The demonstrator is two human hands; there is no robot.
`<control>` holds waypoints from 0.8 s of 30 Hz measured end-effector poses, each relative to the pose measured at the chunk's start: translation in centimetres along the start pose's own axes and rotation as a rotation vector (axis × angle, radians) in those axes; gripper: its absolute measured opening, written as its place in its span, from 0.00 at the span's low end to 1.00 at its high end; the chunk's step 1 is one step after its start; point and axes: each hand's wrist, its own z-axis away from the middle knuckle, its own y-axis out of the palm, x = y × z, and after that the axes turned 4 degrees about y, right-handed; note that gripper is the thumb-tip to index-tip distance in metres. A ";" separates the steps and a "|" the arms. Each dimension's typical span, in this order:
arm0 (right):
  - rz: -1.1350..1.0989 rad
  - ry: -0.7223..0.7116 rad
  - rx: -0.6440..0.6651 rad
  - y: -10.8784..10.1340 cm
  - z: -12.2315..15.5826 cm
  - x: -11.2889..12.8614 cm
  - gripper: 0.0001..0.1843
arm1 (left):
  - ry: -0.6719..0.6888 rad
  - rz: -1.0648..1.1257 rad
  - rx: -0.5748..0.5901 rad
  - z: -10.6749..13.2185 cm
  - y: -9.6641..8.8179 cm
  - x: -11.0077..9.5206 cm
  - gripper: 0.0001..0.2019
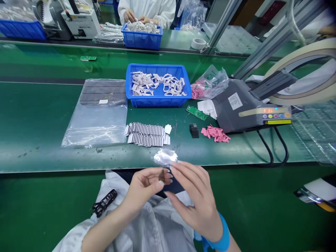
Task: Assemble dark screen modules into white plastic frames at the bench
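- Green antistatic bench mat [39, 105] stretched across my view, and on a second bench beyond it a co-worker's hands [139, 15] worked above a blue plastic bin [141, 42] of pale parts.
- Left hand [145, 187]: thumb and fingertips were pinched closed on a small dark sliver [162, 176], holding it firmly in the air above my lap.
- Right hand [195, 199]: the fingers [183, 171] were stretched out, their tips at the lower edge of a crumpled piece of clear film [165, 157]. I could not tell whether they were gripping it.
- That film sat at the near edge of the bench, just above both hands, and a blue wrist strap [220, 234] circled my right wrist.
- Black plastic frame [104, 203] lay on the white smock [154, 224], left of my left hand.
- Farther up the bench, rows of dark strips on white backing [145, 134] lay beside a clear bag [94, 126] holding more strips, below a blue tray [157, 103] of white plastic frames [157, 84].
- Off to the right were a green circuit board [196, 112], a black block [194, 130], loose pink pads [215, 133] and a grey tape dispenser [236, 105] with a wide tape roll [301, 70].
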 end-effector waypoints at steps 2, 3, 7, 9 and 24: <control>0.019 -0.035 -0.025 -0.3 -0.5 0.7 0.16 | -0.005 0.018 0.105 0.1 0.4 -0.1 0.13; 0.012 -0.036 -0.041 -0.3 -0.7 0.8 0.13 | -0.014 0.036 0.150 0.2 0.7 -0.2 0.12; -0.354 0.084 -0.065 -0.3 -0.7 0.8 0.11 | -0.109 0.073 0.325 0.7 1.6 -0.5 0.22; -0.678 0.221 -0.033 -0.2 -0.3 0.9 0.15 | -0.192 0.137 0.405 1.1 2.1 -0.4 0.25; -0.109 0.134 -0.118 -3.8 -0.2 0.7 0.09 | 0.110 -0.245 0.327 1.4 1.8 0.0 0.14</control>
